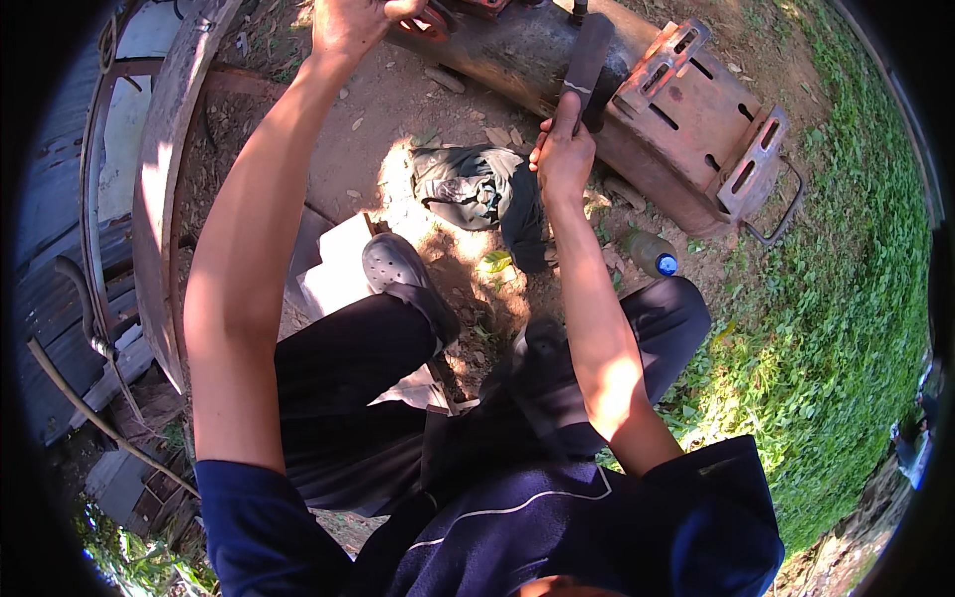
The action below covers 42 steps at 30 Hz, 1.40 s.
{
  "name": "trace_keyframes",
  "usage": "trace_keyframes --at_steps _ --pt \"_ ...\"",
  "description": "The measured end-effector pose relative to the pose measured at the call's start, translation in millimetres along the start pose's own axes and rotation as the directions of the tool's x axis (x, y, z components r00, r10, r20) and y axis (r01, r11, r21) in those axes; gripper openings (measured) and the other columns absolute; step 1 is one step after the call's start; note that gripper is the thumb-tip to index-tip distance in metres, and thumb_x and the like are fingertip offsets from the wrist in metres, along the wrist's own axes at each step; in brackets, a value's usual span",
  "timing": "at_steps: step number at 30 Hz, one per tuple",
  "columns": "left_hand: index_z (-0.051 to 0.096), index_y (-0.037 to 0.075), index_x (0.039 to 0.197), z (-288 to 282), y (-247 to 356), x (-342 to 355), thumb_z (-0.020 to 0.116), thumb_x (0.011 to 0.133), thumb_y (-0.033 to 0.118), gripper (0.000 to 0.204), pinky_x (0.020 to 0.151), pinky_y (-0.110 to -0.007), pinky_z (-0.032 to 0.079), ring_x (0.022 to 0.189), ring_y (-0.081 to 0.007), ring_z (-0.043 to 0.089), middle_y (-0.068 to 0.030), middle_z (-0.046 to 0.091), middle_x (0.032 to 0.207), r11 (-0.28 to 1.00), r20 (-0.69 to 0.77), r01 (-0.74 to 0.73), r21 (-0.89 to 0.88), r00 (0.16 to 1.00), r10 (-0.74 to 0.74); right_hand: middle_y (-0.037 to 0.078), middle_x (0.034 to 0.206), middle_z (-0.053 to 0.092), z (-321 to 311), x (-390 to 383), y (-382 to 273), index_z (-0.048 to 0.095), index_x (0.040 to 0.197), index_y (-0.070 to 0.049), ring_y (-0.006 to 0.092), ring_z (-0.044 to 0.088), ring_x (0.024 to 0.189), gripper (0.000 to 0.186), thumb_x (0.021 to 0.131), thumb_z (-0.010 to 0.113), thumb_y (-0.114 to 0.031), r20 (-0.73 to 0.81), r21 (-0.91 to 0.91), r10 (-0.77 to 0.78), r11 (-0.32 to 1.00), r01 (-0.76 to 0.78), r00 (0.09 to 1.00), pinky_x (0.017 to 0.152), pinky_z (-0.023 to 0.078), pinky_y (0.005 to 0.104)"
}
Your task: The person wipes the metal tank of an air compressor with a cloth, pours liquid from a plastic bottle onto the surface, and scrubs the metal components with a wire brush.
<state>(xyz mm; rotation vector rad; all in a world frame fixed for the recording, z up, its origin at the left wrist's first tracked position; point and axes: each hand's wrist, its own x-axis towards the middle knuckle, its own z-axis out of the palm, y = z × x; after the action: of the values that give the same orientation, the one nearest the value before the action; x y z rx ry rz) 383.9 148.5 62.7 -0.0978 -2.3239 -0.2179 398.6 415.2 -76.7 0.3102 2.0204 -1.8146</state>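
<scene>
My right hand [565, 159] is closed round the handle end of a broad, flat, dark blade-like tool [589, 60], its rounded end pointing away from me. The tool is held over a long, rusty-brown beam [517, 62] lying across the far side. My left hand [348, 28] is at the top edge, next to a reddish round metal part [428, 24] at the beam's left end. Its thumb bends over toward that part; most of its fingers are cut off by the frame, so what it grips is hidden.
Right of the tool, a rusty slotted metal plate [691, 134] with raised brackets sits on the beam. Below lie a dark crumpled cloth [468, 187] and a blue-capped bottle [652, 253]. A curved wooden plank [159, 199] stands left; grass [846, 298] covers the right.
</scene>
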Motion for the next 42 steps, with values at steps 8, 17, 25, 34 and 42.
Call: trace_keyframes --at_steps 8,17,25,34,42 --pt "0.06 -0.002 0.105 -1 1 -3 0.087 0.066 0.023 0.054 0.066 -0.033 0.055 0.08 -0.0215 0.061 -0.0135 0.05 0.116 0.982 0.063 0.188 -0.028 0.981 -0.186 0.016 0.069 0.064 0 -1 18 0.066 0.084 0.005 0.0313 0.066 0.07 0.081 0.093 0.042 -0.072 -0.09 -0.114 -0.046 0.993 0.036 0.995 0.069 0.048 0.0437" --pt "0.064 0.0 0.097 0 -9 0 0.086 0.065 0.022 0.044 0.075 -0.043 0.054 0.094 -0.029 0.059 -0.0151 0.055 0.111 0.963 -0.154 -0.145 0.225 0.971 0.182 0.004 0.052 0.049 25 -7 -16 0.054 0.069 -0.003 0.0145 0.048 0.039 0.077 0.091 0.042 -0.076 -0.232 0.128 -0.03 0.99 0.061 0.972 0.038 0.038 0.0301" --pt "0.071 0.023 0.085 17 11 -20 0.078 0.073 0.035 0.019 0.1 -0.042 0.037 0.11 -0.0249 0.053 -0.002 0.055 0.12 0.989 -0.181 -0.123 0.079 0.974 0.136 0.003 0.051 0.048 41 -5 8 0.052 0.064 -0.004 0.0155 0.048 0.039 0.082 0.086 0.041 -0.082 -0.448 0.084 0.042 0.996 -0.005 0.893 0.036 0.038 0.0314" --pt "0.072 0.019 0.074 6 24 -17 0.073 0.077 0.039 0.02 0.103 -0.046 0.026 0.096 -0.0163 0.059 0.0056 0.065 0.083 0.99 0.024 -0.13 -0.064 0.991 0.131 0.034 0.079 0.066 42 -31 47 0.071 0.084 0.009 0.0482 0.066 0.086 0.09 0.093 0.035 -0.073 -0.631 -0.312 -0.023 0.923 -0.226 0.776 0.081 0.049 0.0504" --pt "0.073 0.017 0.077 6 24 -26 0.071 0.076 0.039 0.023 0.106 -0.052 0.024 0.104 -0.0209 0.057 0.0007 0.065 0.085 0.981 -0.015 -0.154 -0.116 0.988 0.153 0.036 0.078 0.065 69 -43 38 0.07 0.077 0.011 0.0462 0.067 0.09 0.097 0.09 0.034 -0.078 -0.714 -0.28 0.0 0.917 -0.285 0.7 0.084 0.049 0.05"
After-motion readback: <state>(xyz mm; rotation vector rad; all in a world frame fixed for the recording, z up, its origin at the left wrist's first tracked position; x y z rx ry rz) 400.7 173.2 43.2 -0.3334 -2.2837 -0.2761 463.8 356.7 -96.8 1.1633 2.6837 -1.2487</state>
